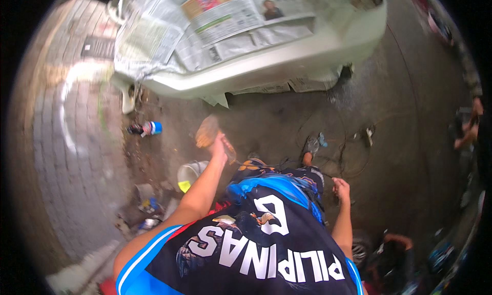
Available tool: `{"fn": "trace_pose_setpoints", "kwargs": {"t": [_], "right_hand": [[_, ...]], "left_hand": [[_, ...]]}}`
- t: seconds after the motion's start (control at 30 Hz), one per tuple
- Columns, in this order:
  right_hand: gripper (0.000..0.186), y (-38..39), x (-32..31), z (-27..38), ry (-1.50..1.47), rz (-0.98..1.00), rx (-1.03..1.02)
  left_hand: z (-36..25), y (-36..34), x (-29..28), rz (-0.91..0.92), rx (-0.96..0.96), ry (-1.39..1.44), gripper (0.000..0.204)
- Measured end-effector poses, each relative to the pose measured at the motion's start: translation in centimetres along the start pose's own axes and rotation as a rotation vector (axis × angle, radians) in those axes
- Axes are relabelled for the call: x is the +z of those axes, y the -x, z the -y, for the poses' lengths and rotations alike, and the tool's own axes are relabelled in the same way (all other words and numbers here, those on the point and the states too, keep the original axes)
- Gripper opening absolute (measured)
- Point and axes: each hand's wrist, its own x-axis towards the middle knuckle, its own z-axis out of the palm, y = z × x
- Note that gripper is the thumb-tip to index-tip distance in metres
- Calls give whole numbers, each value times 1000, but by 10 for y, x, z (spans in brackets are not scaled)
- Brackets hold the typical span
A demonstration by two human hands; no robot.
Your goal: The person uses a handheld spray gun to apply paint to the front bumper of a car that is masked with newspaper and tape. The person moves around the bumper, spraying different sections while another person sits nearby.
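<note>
My left hand (pixel 219 147) grips a blurred spray gun (pixel 207 131) with an orange-stained cup, held low in front of the pale car body panel (pixel 246 69). Sheets of newspaper (pixel 230 23) cover the top of the panel. A thin dark hose (pixel 287 163) runs from the gun across my legs to my right hand (pixel 342 187), whose fingers are closed on it at my right side. The gun's nozzle is too blurred to make out.
A blue-banded can (pixel 154 128) and a white bucket (pixel 196 173) stand to my left, beside brick paving (pixel 77 121). Hose loops lie on the concrete. A tyre (pixel 359 248) and another person's arm (pixel 397 238) are at lower right; another person's hands (pixel 469 133) show far right.
</note>
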Motion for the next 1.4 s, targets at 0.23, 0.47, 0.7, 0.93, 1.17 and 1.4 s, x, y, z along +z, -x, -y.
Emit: {"fn": "trace_pose_setpoints", "kwargs": {"t": [0.23, 0.47, 0.7, 0.93, 1.17, 1.4], "right_hand": [[21, 13, 40, 69, 109, -36, -265], [21, 84, 175, 98, 213, -36, -502], [24, 173, 295, 89, 503, 28, -596], [32, 275, 400, 105, 562, 290, -433], [28, 314, 476, 145, 531, 557, -368], [26, 276, 536, 200, 262, 703, -332]], "left_hand": [[-7, 90, 27, 826, 316, -289, 22], [-12, -3, -77, 721, 151, -210, 24], [-43, -154, -296, 89, 104, 226, 24], [-45, -161, -333, 116, 28, 293, 22], [-12, -90, -253, 774, 184, -263, 27], [-62, -129, -274, 691, 109, -264, 23]]}}
